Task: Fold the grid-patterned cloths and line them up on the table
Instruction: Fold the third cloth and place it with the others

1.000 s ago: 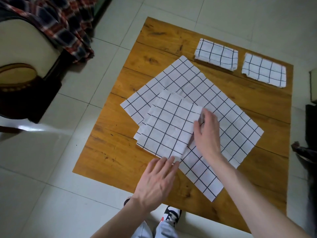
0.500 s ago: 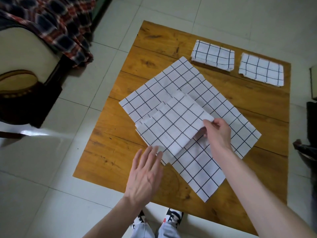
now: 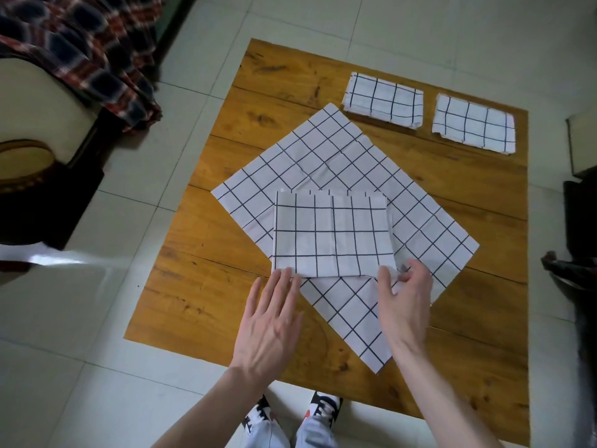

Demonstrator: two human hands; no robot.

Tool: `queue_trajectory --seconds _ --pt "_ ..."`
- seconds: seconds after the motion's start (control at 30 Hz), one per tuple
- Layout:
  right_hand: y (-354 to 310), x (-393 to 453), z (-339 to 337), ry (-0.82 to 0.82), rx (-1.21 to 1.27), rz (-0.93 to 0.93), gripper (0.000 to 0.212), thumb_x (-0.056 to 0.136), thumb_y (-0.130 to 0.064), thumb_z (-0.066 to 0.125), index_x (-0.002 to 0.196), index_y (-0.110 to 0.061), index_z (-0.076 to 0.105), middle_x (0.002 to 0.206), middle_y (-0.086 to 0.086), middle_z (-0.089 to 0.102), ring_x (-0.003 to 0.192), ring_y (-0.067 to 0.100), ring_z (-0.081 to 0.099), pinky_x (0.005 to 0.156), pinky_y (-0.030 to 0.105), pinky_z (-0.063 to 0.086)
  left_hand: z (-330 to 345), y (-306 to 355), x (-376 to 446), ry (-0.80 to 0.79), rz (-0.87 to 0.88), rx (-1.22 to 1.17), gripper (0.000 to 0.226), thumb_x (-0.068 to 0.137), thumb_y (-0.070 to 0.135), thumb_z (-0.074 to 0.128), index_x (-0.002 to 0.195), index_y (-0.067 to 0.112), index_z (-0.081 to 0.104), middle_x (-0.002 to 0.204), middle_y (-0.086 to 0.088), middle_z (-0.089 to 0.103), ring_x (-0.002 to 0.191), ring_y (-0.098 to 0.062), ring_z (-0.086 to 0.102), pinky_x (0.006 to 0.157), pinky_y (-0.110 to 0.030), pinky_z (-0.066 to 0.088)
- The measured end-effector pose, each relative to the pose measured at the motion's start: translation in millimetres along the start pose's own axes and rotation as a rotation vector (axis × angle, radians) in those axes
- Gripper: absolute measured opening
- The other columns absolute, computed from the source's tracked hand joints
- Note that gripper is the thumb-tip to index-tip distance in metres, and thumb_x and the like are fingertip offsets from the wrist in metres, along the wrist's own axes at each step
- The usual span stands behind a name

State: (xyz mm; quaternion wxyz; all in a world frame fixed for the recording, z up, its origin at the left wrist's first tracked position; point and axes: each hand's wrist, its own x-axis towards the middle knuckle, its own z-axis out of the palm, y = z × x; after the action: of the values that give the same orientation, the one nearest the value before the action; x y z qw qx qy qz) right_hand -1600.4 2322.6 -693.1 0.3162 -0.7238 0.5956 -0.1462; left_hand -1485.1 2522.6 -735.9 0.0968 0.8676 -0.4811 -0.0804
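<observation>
A wooden table (image 3: 200,305) fills the middle of the head view, standing on a pale tiled floor (image 3: 64,350). Left of the table sits a cream and dark chair (image 3: 38,124) with a red and navy plaid blanket (image 3: 87,50) draped over it.

On the table, a large grid-patterned cloth (image 3: 323,163) lies open and flat, turned like a diamond, with one corner reaching toward the table's near edge. On top of it, toward the near side of the table, rests a half-folded cloth (image 3: 332,234), a squarish stack of layers with its edges running roughly square to the view. Along the table's far edge two small folded cloths lie side by side, apart from each other: the left folded cloth (image 3: 382,100) just beyond the open cloth's far corner, and the right folded cloth (image 3: 473,128) nearer the table's far right corner.

The left hand (image 3: 268,321) lies flat with its fingers spread, fingertips touching the near left corner of the half-folded cloth. The right hand (image 3: 403,299) is at that cloth's near right corner, thumb and fingers pinching the corner's edge, the palm turned inward.

Below the table's near edge, two sneakers (image 3: 323,410) and pale trouser legs (image 3: 310,434) show on the floor.
</observation>
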Motion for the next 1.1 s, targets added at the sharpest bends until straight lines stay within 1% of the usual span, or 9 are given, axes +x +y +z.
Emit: queue_trajectory --seconds 0.07,0.13,0.2,0.3,0.4,0.5,0.67,0.87,1.1 --pt "3.2 -4.4 3.3 0.08 -0.151 -0.223 0.04 0.103 -0.026 0.062 0.139 -0.009 0.053 0.122 0.007 0.054 0.11 0.027 0.056 0.081 0.039 0.051 0.7 1.5 2.6 -0.018 -0.007 0.011 0.064 0.109 0.04 0.038 0.164 0.01 0.024 0.17 -0.011 0.028 0.159 -0.028 0.021 0.125 -0.055 0.027" --pt "5.8 -11.3 8.3 0.051 -0.284 -0.455 0.038 0.107 -0.024 0.055 0.143 -0.011 0.056 0.135 0.011 0.055 0.116 0.025 0.056 0.088 0.04 0.052 0.9 2.6 5.6 -0.027 -0.011 0.023 0.064 0.109 0.041 0.037 0.164 0.011 0.024 0.17 -0.011 0.026 0.16 -0.029 0.018 0.124 -0.056 0.028" --pt "9.1 -17.7 16.4 -0.083 -0.363 -0.674 0.042 0.111 -0.029 0.044 0.149 -0.014 0.055 0.15 0.008 0.053 0.131 0.025 0.055 0.101 0.042 0.05 0.2 4.1 9.0 -0.03 -0.013 0.036 0.064 0.109 0.042 0.036 0.164 0.011 0.026 0.17 -0.011 0.026 0.16 -0.029 0.017 0.125 -0.057 0.028" --pt "14.4 -27.2 29.4 -0.314 -0.518 -0.843 0.056 0.113 -0.047 0.026 0.162 -0.021 0.036 0.171 0.0 0.028 0.158 0.02 0.027 0.126 0.043 0.025 -1.8 6.4 14.2 -0.025 -0.018 0.05 0.062 0.109 0.042 0.034 0.163 0.011 0.03 0.17 -0.011 0.026 0.16 -0.029 0.016 0.125 -0.057 0.027" --pt "18.2 -30.7 38.0 -0.407 -0.628 -0.839 0.067 0.111 -0.059 0.019 0.168 -0.024 0.014 0.176 -0.003 0.006 0.162 0.016 0.004 0.128 0.047 0.013 -2.7 6.9 20.3 -0.028 -0.013 0.055 0.063 0.108 0.041 0.034 0.162 0.01 0.031 0.171 -0.011 0.025 0.16 -0.029 0.014 0.125 -0.057 0.025" --pt "21.4 -30.9 42.1 -0.435 -0.674 -0.809 0.07 0.11 -0.061 0.015 0.168 -0.024 0.002 0.176 -0.003 -0.003 0.162 0.017 -0.004 0.128 0.048 0.012 -1.9 6.4 25.6 -0.054 -0.015 0.061 0.064 0.108 0.041 0.036 0.163 0.01 0.029 0.172 -0.01 0.022 0.161 -0.031 0.011 0.125 -0.058 0.026" --pt "21.1 -30.1 42.5 -0.407 -0.691 -0.791 0.072 0.109 -0.062 0.013 0.168 -0.022 0.003 0.176 -0.002 -0.001 0.162 0.016 -0.002 0.128 0.05 0.011 -0.2 6.8 28.5 -0.062 -0.026 0.043 0.063 0.109 0.041 0.037 0.164 0.011 0.027 0.173 -0.01 0.019 0.161 -0.032 0.01 0.125 -0.057 0.027" --pt "32.3 -20.3 30.7 -0.374 -0.655 -0.75 0.075 0.109 -0.062 0.021 0.168 -0.02 0.004 0.176 -0.002 0.001 0.162 0.014 0.001 0.128 0.049 0.012 1.7 0.6 24.7 -0.083 -0.002 0.044 0.066 0.111 0.047 0.03 0.167 0.015 0.014 0.175 -0.007 0.008 0.162 -0.028 0.0 0.128 -0.053 0.021" --pt "62.3 -2.4 3.8 -0.338 -0.686 -0.628 0.079 0.107 -0.067 0.009 0.168 -0.018 -0.001 0.176 -0.001 -0.003 0.162 0.014 -0.003 0.13 0.048 0.011 0.0 0.0 24.1 -0.108 -0.006 0.071 0.068 0.111 0.052 0.021 0.167 0.015 0.009 0.175 -0.008 0.005 0.162 -0.029 -0.003 0.129 -0.053 0.018"
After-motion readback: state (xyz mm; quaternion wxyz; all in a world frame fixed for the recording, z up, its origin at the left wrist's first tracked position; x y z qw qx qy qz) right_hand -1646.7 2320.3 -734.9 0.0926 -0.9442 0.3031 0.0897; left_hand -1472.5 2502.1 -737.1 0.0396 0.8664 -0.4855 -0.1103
